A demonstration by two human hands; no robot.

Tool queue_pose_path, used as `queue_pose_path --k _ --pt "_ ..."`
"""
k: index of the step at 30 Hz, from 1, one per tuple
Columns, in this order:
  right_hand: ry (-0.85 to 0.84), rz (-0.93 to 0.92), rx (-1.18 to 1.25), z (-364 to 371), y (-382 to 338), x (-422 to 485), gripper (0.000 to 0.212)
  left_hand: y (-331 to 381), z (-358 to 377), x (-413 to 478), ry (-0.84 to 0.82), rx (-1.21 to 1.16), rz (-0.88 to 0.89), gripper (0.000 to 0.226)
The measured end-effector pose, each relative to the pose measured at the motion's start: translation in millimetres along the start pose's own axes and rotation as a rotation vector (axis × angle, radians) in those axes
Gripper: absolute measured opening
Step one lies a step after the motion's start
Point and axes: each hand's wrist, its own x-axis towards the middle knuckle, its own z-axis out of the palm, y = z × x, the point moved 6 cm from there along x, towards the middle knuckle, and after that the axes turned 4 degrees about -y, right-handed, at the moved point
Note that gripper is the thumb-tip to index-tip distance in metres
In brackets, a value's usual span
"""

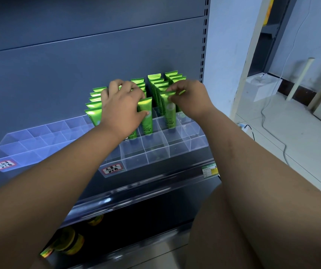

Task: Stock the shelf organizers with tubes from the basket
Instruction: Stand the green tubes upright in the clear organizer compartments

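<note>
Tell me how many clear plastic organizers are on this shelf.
2. The left organizer sits at far left; the right organizer is beside it, holding green tubes. Others may lie out of view.

On a shelf (184,159), the right organizer (155,152) holds a tube (146,119) under the left hand's (120,105) fingers (116,84) and a neighbouring tube (170,115) under the right hand's (188,100) fingers (176,91). Rows of tubes (155,82) stand behind both. The left organizer (19,144) lies left of all the fingers.
</note>
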Motion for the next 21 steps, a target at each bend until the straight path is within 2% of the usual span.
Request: queue_pose_path --k 9,21 --pt "0.014 0.022 -0.031 -1.2 1.9 0.7 0.019 -5.4 -0.5 -1.5 0.027 -0.045 -0.028 0.033" --pt "0.01 -0.059 -0.165 -0.1 -8.7 -0.6 0.027 -4.1 -5.6 2.6 0.069 -0.024 0.002 0.021"
